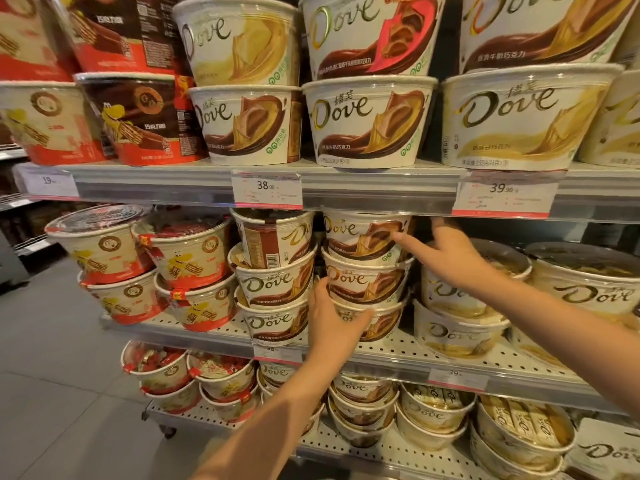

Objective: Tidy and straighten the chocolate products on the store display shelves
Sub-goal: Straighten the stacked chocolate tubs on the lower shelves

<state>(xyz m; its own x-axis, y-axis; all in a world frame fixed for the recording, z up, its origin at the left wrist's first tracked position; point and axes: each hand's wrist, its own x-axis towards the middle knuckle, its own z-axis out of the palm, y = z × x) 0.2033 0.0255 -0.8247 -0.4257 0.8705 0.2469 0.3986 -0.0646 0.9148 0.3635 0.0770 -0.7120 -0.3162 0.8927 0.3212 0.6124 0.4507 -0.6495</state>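
A stack of three brown-and-white Dove tubs stands on the middle shelf. My left hand [330, 318] lies against the left side of the bottom tub [382, 323], thumb up along the middle tub [367, 280]. My right hand [446, 254] reaches in from the right, its index finger touching the right side of the top tub [360, 233]. Left of this stack is another Dove stack whose top tub [273, 242] is turned with its barcode facing out.
Red-and-cream wafer tubs [183, 256] fill the left of the middle shelf, pale gold Dove tubs [457, 317] the right. More tubs line the upper shelf [381, 181] and the lower shelf [391, 441]. Price tags [266, 190] hang on the rails. Grey floor lies at the left.
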